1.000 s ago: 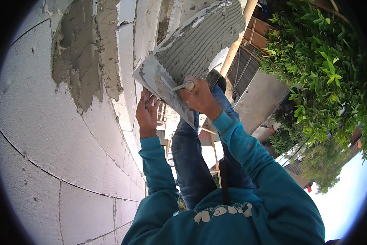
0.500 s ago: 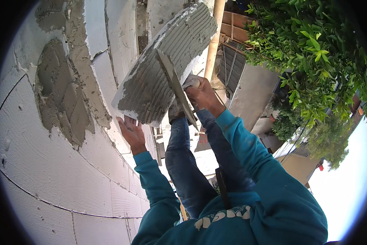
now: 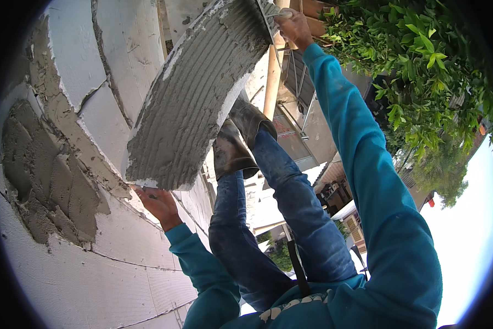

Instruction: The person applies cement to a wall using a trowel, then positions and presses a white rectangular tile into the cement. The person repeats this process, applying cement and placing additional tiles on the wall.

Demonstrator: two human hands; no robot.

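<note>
A long pale block (image 3: 202, 93) has its upper face coated in grey mortar combed into lengthwise ridges. My left hand (image 3: 159, 207) is at its near end, against the lower edge. Part of the fingers is hidden under the block, and they appear to hold that end. At the far right end, my right hand (image 3: 294, 28) is closed round the pale handle of a notched trowel (image 3: 264, 22). The trowel's metal blade stands edge-on across the mortar, and its upper part is cut off by the picture's top edge.
A pale block wall (image 3: 131, 241) runs along the left, with a thick patch of wet mortar (image 3: 49, 175) on it. Boots (image 3: 230, 151) show beyond the coated block. A wooden pole (image 3: 272, 82) rises behind it, and leafy branches (image 3: 405, 71) fill the upper right.
My right hand has drawn the trowel from the block's middle up to its far end. The ridges now run along nearly the whole coated face. My left hand stays at the near end.
</note>
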